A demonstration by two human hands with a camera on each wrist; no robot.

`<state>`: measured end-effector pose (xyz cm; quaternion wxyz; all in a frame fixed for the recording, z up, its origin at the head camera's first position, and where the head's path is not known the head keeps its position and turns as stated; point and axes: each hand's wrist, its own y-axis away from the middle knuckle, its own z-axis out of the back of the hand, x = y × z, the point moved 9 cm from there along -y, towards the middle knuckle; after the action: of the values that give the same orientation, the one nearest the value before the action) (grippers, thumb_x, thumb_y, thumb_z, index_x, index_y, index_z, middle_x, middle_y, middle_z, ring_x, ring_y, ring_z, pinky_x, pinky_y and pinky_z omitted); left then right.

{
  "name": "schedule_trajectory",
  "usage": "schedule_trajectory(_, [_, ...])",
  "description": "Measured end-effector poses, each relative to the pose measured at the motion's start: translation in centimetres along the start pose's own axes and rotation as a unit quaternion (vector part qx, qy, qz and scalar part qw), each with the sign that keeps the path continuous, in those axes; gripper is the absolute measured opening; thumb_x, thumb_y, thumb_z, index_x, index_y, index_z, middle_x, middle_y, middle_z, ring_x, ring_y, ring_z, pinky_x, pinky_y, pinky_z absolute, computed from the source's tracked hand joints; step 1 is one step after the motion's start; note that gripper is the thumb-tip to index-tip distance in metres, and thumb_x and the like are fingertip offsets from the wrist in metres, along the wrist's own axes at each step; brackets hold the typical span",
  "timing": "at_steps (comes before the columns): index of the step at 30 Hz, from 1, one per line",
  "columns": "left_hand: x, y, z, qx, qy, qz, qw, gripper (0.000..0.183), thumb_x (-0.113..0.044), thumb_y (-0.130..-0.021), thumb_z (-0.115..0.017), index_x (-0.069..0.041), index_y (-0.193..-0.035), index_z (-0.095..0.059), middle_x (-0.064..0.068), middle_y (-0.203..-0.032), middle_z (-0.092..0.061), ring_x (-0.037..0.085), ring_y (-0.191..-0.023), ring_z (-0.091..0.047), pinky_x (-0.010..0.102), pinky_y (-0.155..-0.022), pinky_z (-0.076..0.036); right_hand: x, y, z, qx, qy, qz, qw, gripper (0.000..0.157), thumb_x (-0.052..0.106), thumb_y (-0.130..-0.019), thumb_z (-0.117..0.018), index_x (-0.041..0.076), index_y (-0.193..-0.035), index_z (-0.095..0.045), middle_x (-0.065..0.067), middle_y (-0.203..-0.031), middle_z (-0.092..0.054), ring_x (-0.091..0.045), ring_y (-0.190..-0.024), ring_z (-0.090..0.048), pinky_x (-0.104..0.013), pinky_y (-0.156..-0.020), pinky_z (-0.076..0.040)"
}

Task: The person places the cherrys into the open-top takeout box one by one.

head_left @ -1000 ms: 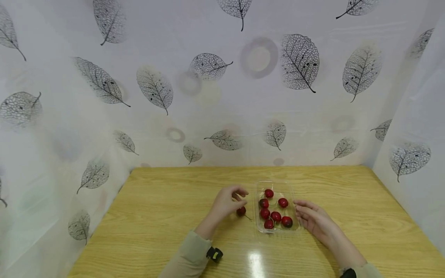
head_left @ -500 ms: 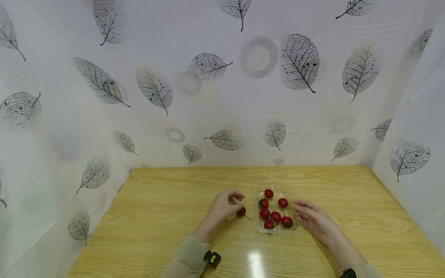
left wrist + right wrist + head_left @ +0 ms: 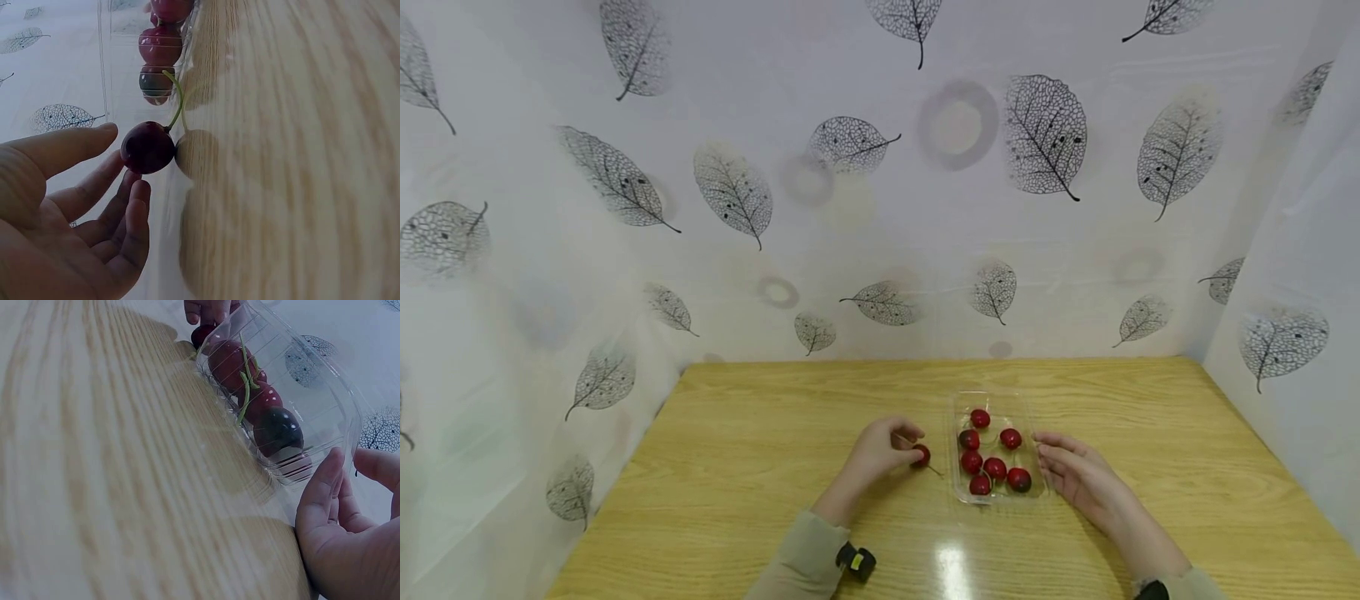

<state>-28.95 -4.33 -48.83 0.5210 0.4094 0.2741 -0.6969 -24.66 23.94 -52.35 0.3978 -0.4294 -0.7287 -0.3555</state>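
A single red cherry (image 3: 921,455) with a green stem lies on the table left of a clear plastic box (image 3: 1000,494). My left hand (image 3: 883,447) is right at this cherry (image 3: 148,147); in the left wrist view the thumb and fingertips stand spread along its near side. Several more cherries (image 3: 995,468) lie inside the box. At the box's right side is my right hand (image 3: 1086,483). The right wrist view has this right hand (image 3: 347,531) pinching the box's rim between thumb and finger.
Under everything is a wood-grain table (image 3: 760,417). A pale sheet with a leaf pattern (image 3: 880,225) stands behind it and along both sides. A black strap device (image 3: 856,562) sits at the left sleeve (image 3: 805,554).
My left hand has come down and slightly left, bringing its thumb to the loose cherry. The cherry, the box and my right hand have stayed in place.
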Motion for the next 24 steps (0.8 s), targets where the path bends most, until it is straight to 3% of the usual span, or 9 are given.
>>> schedule_trajectory(15, [0.59, 0.23, -0.77, 0.034, -0.005, 0.018, 0.9992, 0.027, -0.002, -0.086, -0.084, -0.002, -0.111, -0.075, 0.009, -0.097, -0.074, 0.016, -0.087, -0.064, 0.030, -0.080, -0.055, -0.06, 0.01, -0.01, 0.002, -0.006, -0.004, 1.000, 0.034, 0.006, -0.112, -0.047, 0.025, -0.116, -0.075, 0.012, -0.106, -0.072, -0.001, -0.096, -0.067, -0.017, -0.087, -0.058])
schedule_trajectory(24, [0.42, 0.33, -0.73, 0.036, -0.009, 0.017, 0.9992, 0.029, 0.000, -0.085, -0.083, -0.001, -0.112, -0.075, 0.009, -0.097, -0.073, 0.014, -0.086, -0.063, 0.027, -0.078, -0.054, -0.09, -0.08, 0.16, -0.002, -0.001, -0.006, 1.000, 0.033, 0.007, -0.112, -0.047, 0.025, -0.116, -0.075, 0.013, -0.108, -0.072, 0.000, -0.096, -0.067, -0.017, -0.087, -0.058])
